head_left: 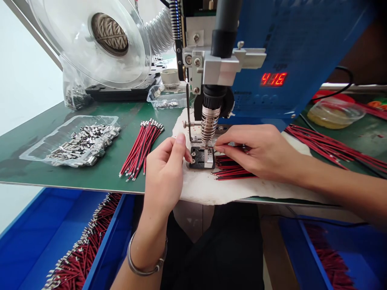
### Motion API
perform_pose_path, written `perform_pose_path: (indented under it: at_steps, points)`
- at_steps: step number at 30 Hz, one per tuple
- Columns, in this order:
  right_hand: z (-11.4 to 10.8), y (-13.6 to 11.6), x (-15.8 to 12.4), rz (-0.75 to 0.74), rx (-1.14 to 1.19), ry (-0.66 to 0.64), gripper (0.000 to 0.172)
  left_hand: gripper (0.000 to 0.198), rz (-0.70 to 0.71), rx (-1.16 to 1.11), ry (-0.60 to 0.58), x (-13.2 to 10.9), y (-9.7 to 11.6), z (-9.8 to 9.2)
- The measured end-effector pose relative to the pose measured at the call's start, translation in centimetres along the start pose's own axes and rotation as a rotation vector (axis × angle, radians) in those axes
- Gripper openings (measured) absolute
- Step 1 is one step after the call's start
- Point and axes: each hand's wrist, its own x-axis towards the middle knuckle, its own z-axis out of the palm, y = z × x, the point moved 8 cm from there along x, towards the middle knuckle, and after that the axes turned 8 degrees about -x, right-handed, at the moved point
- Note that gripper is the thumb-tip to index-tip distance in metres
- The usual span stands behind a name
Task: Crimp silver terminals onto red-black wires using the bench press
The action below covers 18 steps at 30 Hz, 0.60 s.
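My right hand [256, 151] pinches a thin wire [238, 144] between thumb and forefinger, its tip at the small black and silver fixture [208, 157]. Directly above the fixture points the soldering machine's iron [210, 121], wrapped in a metal coil. On the fixture's left side my left hand [166, 171] is closed, fingers curled and thumb raised; whatever its fingertips hold is hidden. Under my right hand lies a bunch of red and black wires [229, 173] on a white cloth [208, 189]. Left of my left hand, a bundle of wires with metal ends [142, 149] rests on the green table.
A clear plastic tray [28, 153] of small metal parts stands at left. Behind it is a large clear spool [69, 44]. The blue machine housing [260, 100] shows a red "416". More wires [329, 145] lie at right. Blue bins [39, 225] with wires sit below the table edge.
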Motion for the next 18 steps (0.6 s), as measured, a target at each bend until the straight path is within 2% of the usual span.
perform_pose_path:
  at_steps: [13,18]
  points:
    - [0.1,0.0,0.0,0.0,-0.007,0.009,0.012,0.042,-0.003,-0.011,0.01,-0.1,-0.1,0.0]
    - [0.0,0.0,-0.2,0.012,0.001,0.019,0.01,0.047,0.067,0.01,0.15,-1.4,1.6,-0.7]
